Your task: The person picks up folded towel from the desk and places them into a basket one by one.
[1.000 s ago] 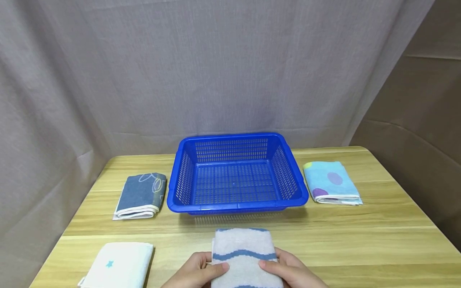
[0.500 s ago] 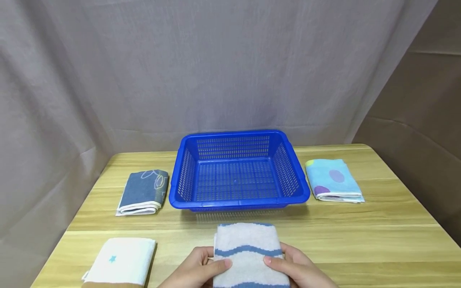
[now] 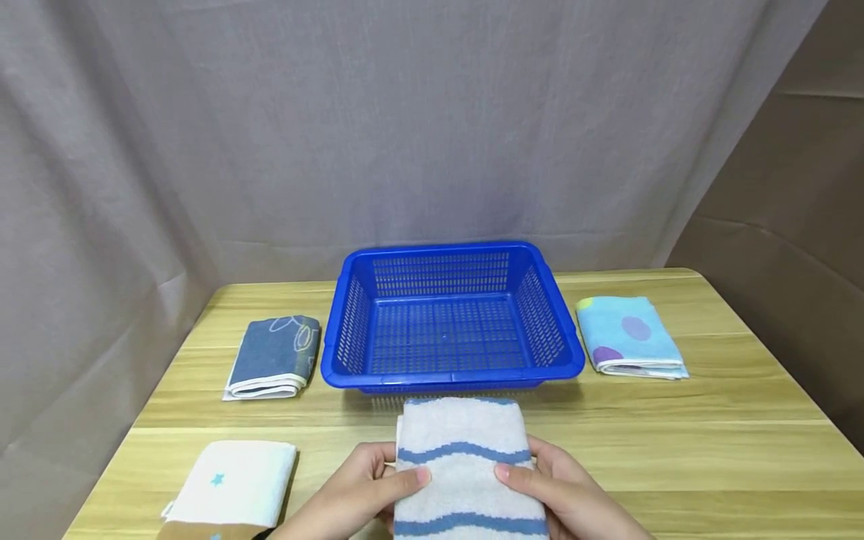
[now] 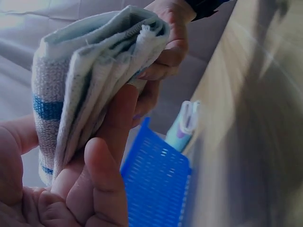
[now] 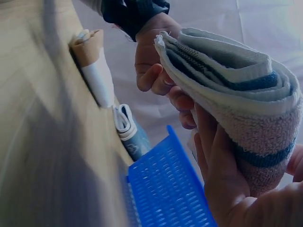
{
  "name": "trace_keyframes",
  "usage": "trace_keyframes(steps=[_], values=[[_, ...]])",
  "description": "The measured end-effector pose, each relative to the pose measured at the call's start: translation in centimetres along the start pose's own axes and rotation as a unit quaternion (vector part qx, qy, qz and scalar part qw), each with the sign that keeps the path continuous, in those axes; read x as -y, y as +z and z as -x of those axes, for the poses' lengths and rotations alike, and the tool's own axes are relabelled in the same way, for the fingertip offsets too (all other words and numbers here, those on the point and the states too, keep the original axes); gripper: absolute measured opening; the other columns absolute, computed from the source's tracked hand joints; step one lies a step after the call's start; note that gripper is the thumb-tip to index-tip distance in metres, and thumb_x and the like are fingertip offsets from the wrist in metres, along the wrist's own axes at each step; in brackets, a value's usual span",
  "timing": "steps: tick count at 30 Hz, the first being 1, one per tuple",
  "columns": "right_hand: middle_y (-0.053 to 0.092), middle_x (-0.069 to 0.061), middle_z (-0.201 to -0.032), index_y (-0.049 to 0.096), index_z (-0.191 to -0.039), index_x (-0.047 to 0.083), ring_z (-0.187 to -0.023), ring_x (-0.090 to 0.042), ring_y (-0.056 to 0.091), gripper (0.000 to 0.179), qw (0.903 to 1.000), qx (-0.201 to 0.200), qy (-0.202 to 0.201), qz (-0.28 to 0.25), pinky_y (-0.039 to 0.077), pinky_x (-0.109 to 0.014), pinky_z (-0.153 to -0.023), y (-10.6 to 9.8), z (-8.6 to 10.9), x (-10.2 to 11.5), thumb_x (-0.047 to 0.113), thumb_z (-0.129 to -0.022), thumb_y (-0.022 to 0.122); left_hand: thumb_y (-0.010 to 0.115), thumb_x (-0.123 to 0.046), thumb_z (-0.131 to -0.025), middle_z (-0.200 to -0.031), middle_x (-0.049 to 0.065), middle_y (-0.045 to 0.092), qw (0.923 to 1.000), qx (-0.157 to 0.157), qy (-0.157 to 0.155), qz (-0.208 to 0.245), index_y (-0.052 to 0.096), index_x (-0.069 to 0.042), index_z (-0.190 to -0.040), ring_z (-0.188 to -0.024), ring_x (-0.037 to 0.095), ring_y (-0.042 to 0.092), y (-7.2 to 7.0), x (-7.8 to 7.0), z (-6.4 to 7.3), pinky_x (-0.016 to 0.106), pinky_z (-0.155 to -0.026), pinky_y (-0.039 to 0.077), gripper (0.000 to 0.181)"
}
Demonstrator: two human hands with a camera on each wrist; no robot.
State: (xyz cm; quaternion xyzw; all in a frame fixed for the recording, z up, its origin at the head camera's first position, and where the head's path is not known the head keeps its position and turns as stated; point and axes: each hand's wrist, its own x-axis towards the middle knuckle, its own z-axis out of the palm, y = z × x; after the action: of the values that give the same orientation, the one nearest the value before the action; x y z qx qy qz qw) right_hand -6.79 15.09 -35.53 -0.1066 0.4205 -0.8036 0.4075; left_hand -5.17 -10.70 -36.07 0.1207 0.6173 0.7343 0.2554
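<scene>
Both hands hold a folded towel (image 3: pixel 466 480), pale grey-white with wavy blue stripes, in front of the basket. My left hand (image 3: pixel 367 484) grips its left edge, thumb on top and fingers underneath. On the right edge my right hand (image 3: pixel 556 484) does the same. Seen from the left wrist, the towel (image 4: pixel 49 85) shows several stacked layers, raised above the tabletop. The right wrist view shows the towel's (image 5: pixel 260 137) folded end, with fingers beneath it. Behind the towel stands a blue plastic basket (image 3: pixel 452 377) with slotted walls and nothing in it.
A dark blue folded towel (image 3: pixel 266 356) lies left of the basket, a light blue one with purple spots (image 3: pixel 631 337) to its right. At front left is a white and brown towel (image 3: pixel 232 484) with a star. The wooden table (image 3: pixel 709 450) meets a grey curtain (image 3: pixel 432 127) behind.
The striped towel and both hands have moved slightly forward, nearer the basket's front. The view has shifted a little, so more of the front-left towel's brown part shows.
</scene>
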Motion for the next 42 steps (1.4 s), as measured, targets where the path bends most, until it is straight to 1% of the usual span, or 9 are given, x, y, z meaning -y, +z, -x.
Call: trace_keyframes(steps=[5, 8, 15, 17, 24, 27, 31, 36, 42], values=[[0.052, -0.024, -0.123, 0.015, -0.137, -0.006, -0.109, -0.041, 0.047, 0.046, 0.9998, -0.013, -0.005, 0.012, 0.043, -0.050, -0.086, 0.6, 0.1, 1.0, 0.009, -0.099, 0.038, 0.052, -0.020, -0.094, -0.079, 0.009, 0.068, 0.9995, -0.004, 0.012, -0.028, 0.057, 0.007, -0.110, -0.069, 0.016, 0.062, -0.1, -1.2, -0.1, 0.024, -0.055, 0.051, 0.031], [0.053, -0.023, -0.121, 0.016, -0.136, -0.006, -0.108, -0.040, 0.048, 0.045, 0.9995, -0.018, -0.013, 0.023, 0.044, -0.049, -0.086, 0.7, 0.0, 1.4, 0.008, -0.099, 0.038, 0.053, -0.020, -0.094, -0.081, 0.011, 0.068, 0.9990, -0.009, 0.016, -0.041, 0.057, 0.005, -0.111, -0.070, 0.018, 0.062, 0.0, -1.7, -0.2, 0.024, -0.055, 0.050, 0.031], [0.051, -0.024, -0.123, 0.011, -0.137, -0.006, -0.109, -0.042, 0.047, 0.046, 0.9976, 0.005, -0.055, 0.042, 0.044, -0.051, -0.085, 0.8, -0.4, 1.9, 0.004, -0.099, 0.035, 0.053, -0.019, -0.093, -0.087, 0.016, 0.068, 0.9984, -0.018, 0.025, -0.047, 0.055, 0.006, -0.113, -0.073, 0.022, 0.063, -0.2, -2.3, -0.6, 0.025, -0.056, 0.051, 0.032], [0.050, -0.024, -0.124, 0.009, -0.137, -0.005, -0.109, -0.043, 0.047, 0.048, 0.9974, 0.000, -0.057, 0.044, 0.044, -0.050, -0.085, 0.9, -0.5, 2.1, 0.004, -0.099, 0.035, 0.053, -0.019, -0.093, -0.088, 0.017, 0.068, 0.9980, -0.019, 0.032, -0.050, 0.054, 0.006, -0.113, -0.072, 0.022, 0.063, -0.3, -2.5, -0.7, 0.024, -0.055, 0.051, 0.033], [0.050, -0.025, -0.123, 0.004, -0.139, -0.004, -0.108, -0.043, 0.046, 0.055, 0.9970, -0.036, -0.040, 0.055, 0.045, -0.049, -0.084, 1.4, -0.7, 3.1, 0.007, -0.099, 0.040, 0.052, -0.017, -0.093, -0.087, 0.019, 0.067, 0.9965, -0.004, 0.063, -0.054, 0.054, 0.008, -0.113, -0.070, 0.024, 0.063, -0.4, -2.9, -1.0, 0.024, -0.052, 0.051, 0.031], [0.051, -0.028, -0.121, 0.004, -0.138, -0.006, -0.107, -0.045, 0.046, 0.056, 0.9962, -0.039, -0.044, 0.065, 0.045, -0.049, -0.083, 1.5, -0.8, 3.5, 0.008, -0.098, 0.040, 0.051, -0.016, -0.093, -0.086, 0.019, 0.067, 0.9955, -0.005, 0.076, -0.057, 0.054, 0.008, -0.112, -0.068, 0.024, 0.063, -0.5, -3.2, -1.2, 0.024, -0.051, 0.050, 0.030], [0.052, -0.028, -0.119, 0.005, -0.138, -0.008, -0.105, -0.046, 0.047, 0.054, 0.9949, -0.032, -0.059, 0.075, 0.046, -0.049, -0.081, 1.5, -0.8, 4.0, 0.007, -0.099, 0.039, 0.052, -0.015, -0.093, -0.085, 0.018, 0.067, 0.9945, -0.010, 0.085, -0.061, 0.055, 0.008, -0.111, -0.067, 0.022, 0.063, -0.4, -3.6, -1.5, 0.023, -0.049, 0.049, 0.029], [0.054, -0.025, -0.119, 0.008, -0.137, -0.009, -0.104, -0.044, 0.049, 0.051, 0.9936, -0.029, -0.073, 0.081, 0.046, -0.050, -0.079, 1.5, -0.9, 4.5, 0.006, -0.099, 0.038, 0.053, -0.016, -0.093, -0.089, 0.019, 0.067, 0.9944, -0.009, 0.087, -0.059, 0.055, 0.007, -0.113, -0.071, 0.026, 0.063, -0.3, -4.3, -2.0, 0.024, -0.050, 0.050, 0.030], [0.055, -0.024, -0.117, 0.010, -0.137, -0.009, -0.102, -0.043, 0.051, 0.051, 0.9914, -0.033, -0.085, 0.094, 0.047, -0.049, -0.078, 1.8, -1.2, 5.5, 0.007, -0.099, 0.039, 0.054, -0.018, -0.093, -0.091, 0.018, 0.067, 0.9955, -0.024, 0.077, -0.050, 0.053, 0.007, -0.114, -0.076, 0.029, 0.063, -0.2, -5.1, -2.4, 0.026, -0.054, 0.052, 0.033]])
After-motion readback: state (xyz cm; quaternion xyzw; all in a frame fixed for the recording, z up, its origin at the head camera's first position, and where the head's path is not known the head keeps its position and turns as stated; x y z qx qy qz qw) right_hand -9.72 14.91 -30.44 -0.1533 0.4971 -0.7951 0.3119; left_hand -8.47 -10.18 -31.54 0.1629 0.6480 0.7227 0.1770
